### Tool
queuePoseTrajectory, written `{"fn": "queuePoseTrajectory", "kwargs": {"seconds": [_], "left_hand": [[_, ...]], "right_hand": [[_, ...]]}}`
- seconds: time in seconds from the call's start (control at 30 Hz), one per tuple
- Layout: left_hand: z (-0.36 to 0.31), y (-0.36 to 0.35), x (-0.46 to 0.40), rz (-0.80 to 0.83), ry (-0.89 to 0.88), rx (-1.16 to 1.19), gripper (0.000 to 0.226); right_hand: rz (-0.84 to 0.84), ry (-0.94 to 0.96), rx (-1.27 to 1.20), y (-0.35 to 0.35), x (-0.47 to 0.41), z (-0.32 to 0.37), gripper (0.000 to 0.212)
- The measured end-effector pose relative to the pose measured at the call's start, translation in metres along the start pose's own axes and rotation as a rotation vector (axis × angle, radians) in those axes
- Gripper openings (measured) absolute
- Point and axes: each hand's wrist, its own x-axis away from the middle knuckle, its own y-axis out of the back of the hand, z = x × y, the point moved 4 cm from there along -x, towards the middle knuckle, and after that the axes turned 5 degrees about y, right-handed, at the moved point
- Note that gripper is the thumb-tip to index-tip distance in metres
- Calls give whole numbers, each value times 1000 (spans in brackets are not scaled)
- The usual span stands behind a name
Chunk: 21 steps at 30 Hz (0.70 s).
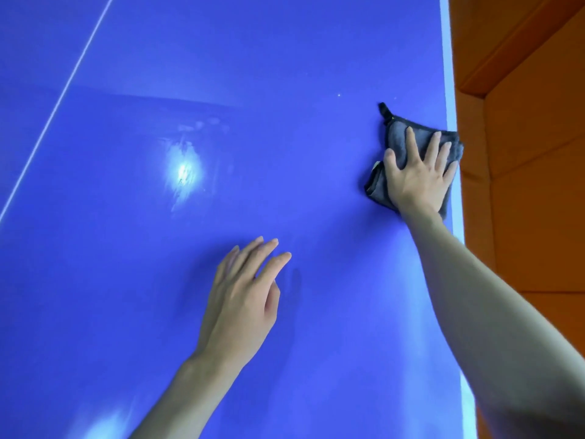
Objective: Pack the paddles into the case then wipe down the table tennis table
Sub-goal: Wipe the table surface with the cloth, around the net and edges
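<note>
The blue table tennis table (221,58) fills most of the view. My right hand (418,175) lies flat, fingers spread, pressing a folded grey cloth (395,137) onto the table beside its white right edge line (448,74). The cloth has a small black loop at its far corner. My left hand (243,293) rests near the middle of the table, fingers apart, holding nothing. No paddles or case are in view.
A thin white centre line (63,90) runs diagonally across the left of the table. Glare and streaky smears (185,172) show near the middle. Beyond the right edge is an orange floor (538,185) with padded panels.
</note>
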Motion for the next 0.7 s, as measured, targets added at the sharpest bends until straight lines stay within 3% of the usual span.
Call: {"fn": "queuePoseTrajectory", "kwargs": {"seconds": [0.33,0.7], "left_hand": [[-4,6,14,-22,-19,12,46],[-51,5,112,-5,-55,23,44]], "right_hand": [[77,72,-27,8,3,-19,60],[19,42,-2,14,199,-79,66]]}}
